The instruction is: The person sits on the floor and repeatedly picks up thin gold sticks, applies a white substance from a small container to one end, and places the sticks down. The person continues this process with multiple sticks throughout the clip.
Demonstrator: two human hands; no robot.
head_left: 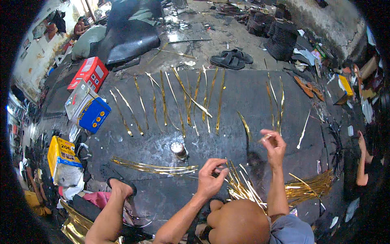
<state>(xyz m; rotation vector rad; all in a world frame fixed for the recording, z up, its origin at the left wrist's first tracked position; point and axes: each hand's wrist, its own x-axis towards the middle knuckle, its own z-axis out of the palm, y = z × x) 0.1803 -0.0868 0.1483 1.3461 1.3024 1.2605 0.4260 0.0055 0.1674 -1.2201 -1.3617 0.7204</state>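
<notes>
My left hand (212, 175) has its fingers curled, thumb near the forefinger, just above a bundle of gold and white strips (245, 188) beside my knee. Whatever it may pinch is too small to make out. Farther right, my right hand (275, 147) is raised over the dark mat with fingertips drawn together; something small and pale may be between them. A short gold strip (245, 123) lies just left of its fingertips. Beyond my hands, several narrow gold strips (164, 99) are laid out in a loose row, some crossing.
Another gold bunch (308, 189) lies at right, and a few long strips (154, 166) at left. A small can (178, 150) stands mid-mat (134, 148). Left are a blue box (94, 114), a red box (89, 75) and a yellow box (63, 150); black sandals (230, 59) lie beyond.
</notes>
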